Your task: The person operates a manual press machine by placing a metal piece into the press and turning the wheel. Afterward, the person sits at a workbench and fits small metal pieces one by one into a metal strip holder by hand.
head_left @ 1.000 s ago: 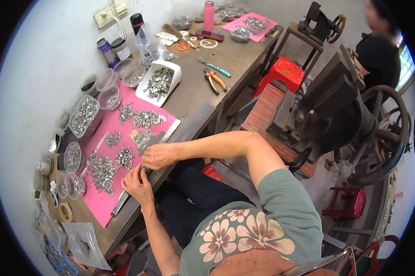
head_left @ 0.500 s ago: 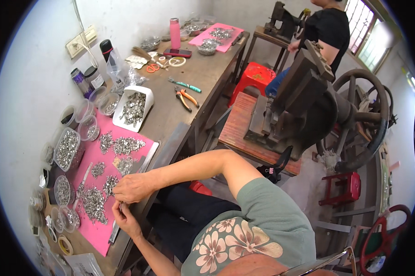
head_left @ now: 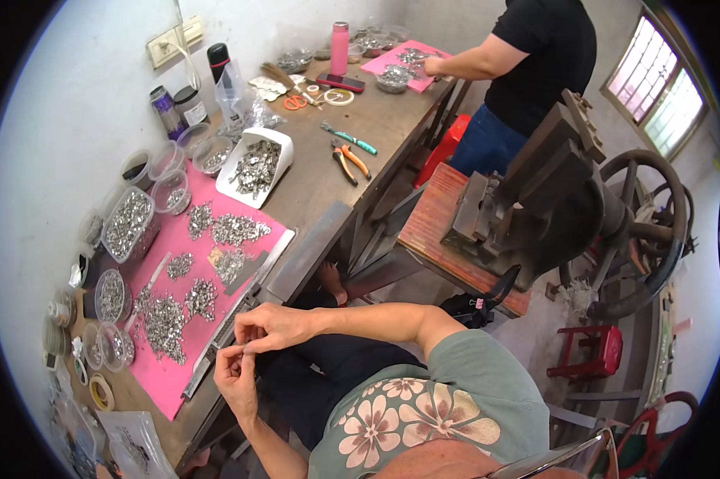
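Note:
My right hand (head_left: 274, 327) and my left hand (head_left: 235, 378) meet over the near edge of the bench. The fingertips of both are pinched together around something too small to make out. Just past them lies a pink mat (head_left: 154, 393) with a metal strip along its near edge. Spread over the mat are loose piles of small silvery metal parts, the largest pile (head_left: 165, 327) nearest my left hand. A smaller pile (head_left: 200, 298) lies nearer my right hand. Beyond these, a white scoop-shaped tray (head_left: 226, 190) holds more metal pieces.
Plastic tubs of parts (head_left: 128, 225) line the wall side. Cutters with orange handles (head_left: 350, 164) and teal-handled pliers (head_left: 350, 140) lie farther along the bench. A person in black (head_left: 536, 72) reaches over another pink mat (head_left: 384, 65). A heavy press (head_left: 551, 191) stands to the right.
Both hands have drawn back from the piles to the bench edge, still together. The other person has moved left to the bench and now reaches over the far mat. My view has shifted.

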Tool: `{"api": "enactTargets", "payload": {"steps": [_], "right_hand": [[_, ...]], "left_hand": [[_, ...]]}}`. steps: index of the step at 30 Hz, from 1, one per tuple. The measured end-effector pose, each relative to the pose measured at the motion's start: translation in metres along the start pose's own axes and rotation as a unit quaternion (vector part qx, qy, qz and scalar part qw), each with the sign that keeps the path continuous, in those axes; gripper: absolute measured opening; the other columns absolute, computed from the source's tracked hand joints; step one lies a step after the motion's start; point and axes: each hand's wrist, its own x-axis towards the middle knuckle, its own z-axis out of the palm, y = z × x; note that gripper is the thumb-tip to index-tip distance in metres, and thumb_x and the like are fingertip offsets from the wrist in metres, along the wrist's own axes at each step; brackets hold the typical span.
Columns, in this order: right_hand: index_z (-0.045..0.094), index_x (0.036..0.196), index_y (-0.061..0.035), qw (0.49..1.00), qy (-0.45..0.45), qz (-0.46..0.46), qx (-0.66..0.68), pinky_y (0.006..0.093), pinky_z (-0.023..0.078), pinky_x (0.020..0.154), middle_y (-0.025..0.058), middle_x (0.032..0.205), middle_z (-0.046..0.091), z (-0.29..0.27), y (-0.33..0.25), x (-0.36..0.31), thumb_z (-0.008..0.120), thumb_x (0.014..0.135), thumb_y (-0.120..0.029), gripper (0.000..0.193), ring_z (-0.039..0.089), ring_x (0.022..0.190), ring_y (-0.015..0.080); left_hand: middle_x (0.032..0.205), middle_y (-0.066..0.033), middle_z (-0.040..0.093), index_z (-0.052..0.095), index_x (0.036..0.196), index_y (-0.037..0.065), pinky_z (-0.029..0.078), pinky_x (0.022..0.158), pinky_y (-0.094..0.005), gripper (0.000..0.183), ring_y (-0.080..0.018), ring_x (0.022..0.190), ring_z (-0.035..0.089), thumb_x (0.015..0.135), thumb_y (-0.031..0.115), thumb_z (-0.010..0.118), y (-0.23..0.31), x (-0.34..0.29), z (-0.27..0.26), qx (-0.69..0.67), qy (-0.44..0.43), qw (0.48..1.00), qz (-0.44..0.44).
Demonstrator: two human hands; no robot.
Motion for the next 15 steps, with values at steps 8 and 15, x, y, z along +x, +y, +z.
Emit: {"api": "enactTargets", "payload": {"steps": [8, 15], "right_hand": [[0.064, 0.093, 0.0017, 0.994, 0.039, -0.022, -0.095, 0.0306, 0.05, 0.064, 0.0084, 0.087, 0.058, -0.005, -0.001, -0.018, 0.072, 0.088, -0.008, 0.014, 0.062, 0.073, 0.0175], [0.061, 0.091, 0.0024, 0.994, 0.055, -0.03, -0.093, 0.0347, 0.052, 0.065, 0.0105, 0.086, 0.061, 0.001, 0.003, -0.026, 0.07, 0.088, -0.005, 0.012, 0.065, 0.075, 0.0223]], "left_hand": [[0.086, 0.0046, 0.059, 0.067, 0.105, -0.001, 0.04, 0.066, -0.0173, 0.011, -0.0027, 0.075, 0.051, 0.096, 0.005, 0.068, -0.007, -0.009, 0.012, 0.061, -0.005, 0.998, 0.023], [0.088, 0.0017, 0.062, 0.066, 0.107, -0.003, 0.045, 0.071, -0.0193, 0.012, -0.0051, 0.078, 0.056, 0.099, 0.005, 0.063, -0.018, -0.008, 0.023, 0.062, 0.045, 0.996, 0.053]]}}
